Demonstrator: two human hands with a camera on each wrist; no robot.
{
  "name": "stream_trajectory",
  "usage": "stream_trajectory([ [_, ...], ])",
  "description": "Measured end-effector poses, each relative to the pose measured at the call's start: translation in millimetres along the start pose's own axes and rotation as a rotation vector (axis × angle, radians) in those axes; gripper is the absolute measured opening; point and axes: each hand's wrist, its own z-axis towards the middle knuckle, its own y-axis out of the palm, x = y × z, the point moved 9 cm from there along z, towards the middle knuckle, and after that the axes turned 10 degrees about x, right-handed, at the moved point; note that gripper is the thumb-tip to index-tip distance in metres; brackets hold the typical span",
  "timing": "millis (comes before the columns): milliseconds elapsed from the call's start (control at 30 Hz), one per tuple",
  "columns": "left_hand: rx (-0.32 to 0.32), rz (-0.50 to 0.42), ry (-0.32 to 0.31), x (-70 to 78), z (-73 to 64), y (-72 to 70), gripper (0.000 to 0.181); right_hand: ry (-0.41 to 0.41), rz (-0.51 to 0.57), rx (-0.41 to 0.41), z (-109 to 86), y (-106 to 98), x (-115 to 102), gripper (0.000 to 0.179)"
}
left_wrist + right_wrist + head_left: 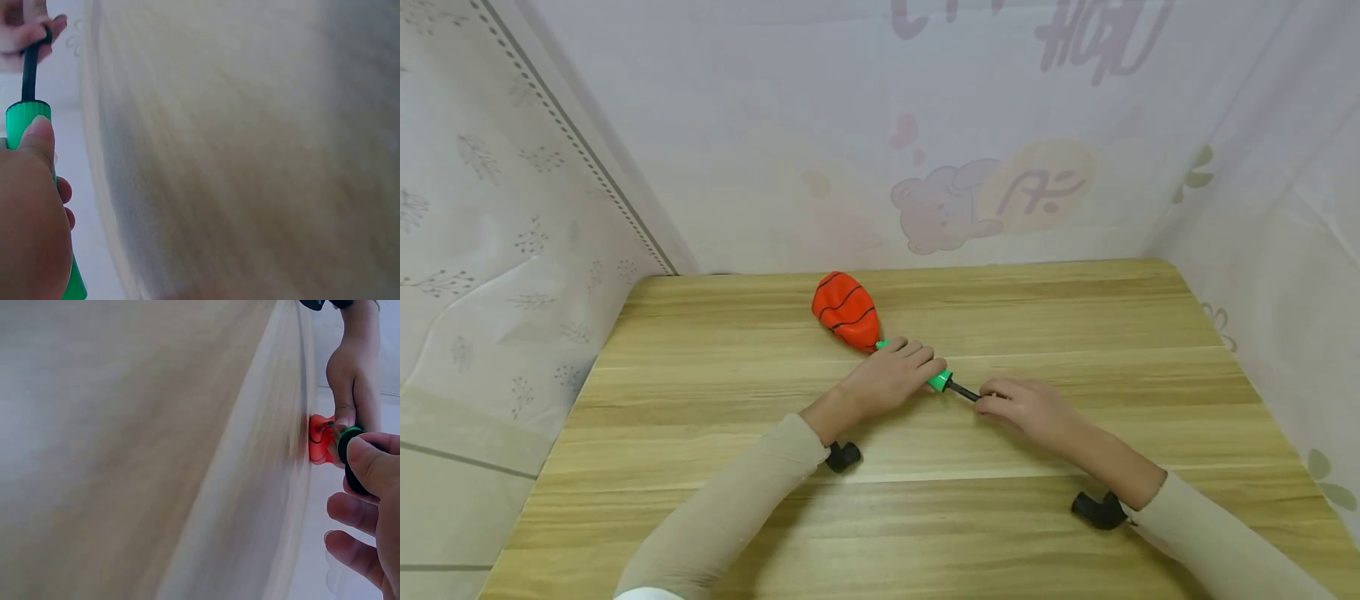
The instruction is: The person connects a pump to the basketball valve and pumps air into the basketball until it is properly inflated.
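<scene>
My left hand (891, 377) grips the barrel of a green balloon pump (939, 381), with the thumb along its collar in the left wrist view. From the barrel's right end a black plunger rod (964, 391) sticks out. The fingers of my right hand (1033, 410) pinch the rod's black handle (356, 478), mostly hidden behind them in the head view. A red balloon (846, 312) with wavy black lines sits at the pump's far left end, its neck at the green nozzle (882, 344). It looks small and slightly creased.
Both arms reach over a wood-grain table (700, 375). Printed cloth (775, 150) hangs behind it and along both sides. A black fitting (844, 457) is at the left wrist, and another black fitting (1099, 510) at the right wrist.
</scene>
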Motion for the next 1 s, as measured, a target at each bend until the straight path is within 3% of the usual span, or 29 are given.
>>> stream_trajectory([
  [100, -0.009, -0.009, -0.001, -0.5, -1.1, -0.1, 0.030, -0.041, -0.038, -0.003, -7.7, -7.4, -6.1, 0.038],
  [167, -0.027, -0.016, -0.004, -0.6, -1.8, 0.8, 0.031, -0.059, -0.059, -0.011, -12.4, -12.2, -9.9, 0.043],
  [333, -0.049, -0.038, -0.010, -0.6, -2.0, 1.3, 0.033, -0.057, -0.067, -0.017, -21.2, -24.3, -14.4, 0.039],
  [633, -0.030, -0.038, -0.004, -2.8, -1.7, -0.2, 0.032, -0.047, -0.080, -0.040, -31.2, -35.7, -16.2, 0.041],
  [1000, -0.029, -0.003, 0.012, -1.4, -2.1, -0.9, 0.032, -0.070, -0.113, -0.045, -29.2, -36.8, -17.7, 0.045],
])
